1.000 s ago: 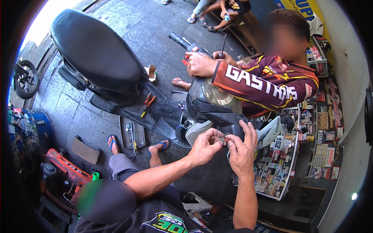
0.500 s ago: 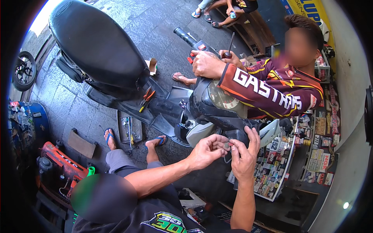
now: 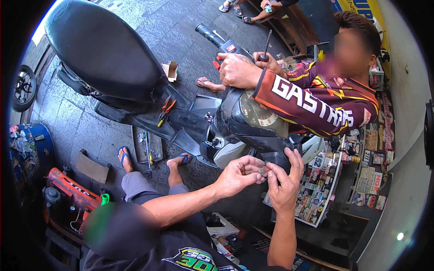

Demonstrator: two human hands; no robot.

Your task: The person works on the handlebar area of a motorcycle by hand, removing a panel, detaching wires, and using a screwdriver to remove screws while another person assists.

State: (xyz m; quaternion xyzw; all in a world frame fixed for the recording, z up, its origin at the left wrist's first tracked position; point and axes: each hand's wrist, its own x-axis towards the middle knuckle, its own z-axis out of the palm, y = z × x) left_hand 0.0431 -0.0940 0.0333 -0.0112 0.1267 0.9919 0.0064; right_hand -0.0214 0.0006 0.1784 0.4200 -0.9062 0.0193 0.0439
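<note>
In front of the scooter's front panel [image 3: 228, 155], my left hand [image 3: 242, 174] curls its fingers round a small greyish part [image 3: 262, 171]. My right hand [image 3: 284, 183] meets it there, thumb and forefinger pinched at the part's edge, other fingers raised. The part is too small to name. Beyond my hands is the scooter's speedometer [image 3: 262, 113]. A person in a maroon jersey [image 3: 312, 101] leans over the handlebar, one hand [image 3: 242, 71] at the grip's inner end, the other [image 3: 271, 63] with a screwdriver [image 3: 267, 45] pointing up.
Orange-handled pliers [image 3: 167, 108] lie on the scooter's footboard, before its black seat [image 3: 106, 45]. A metal tray [image 3: 156, 147] with tools rests on the floor near two sandalled feet. At lower left stands a red machine [image 3: 74, 187]; at right, a display case [image 3: 316, 194] of small packages.
The scooter and surroundings sit slightly further left in the picture. My hands stay together, fingers shifted slightly; a reddish spot between them earlier no longer shows.
</note>
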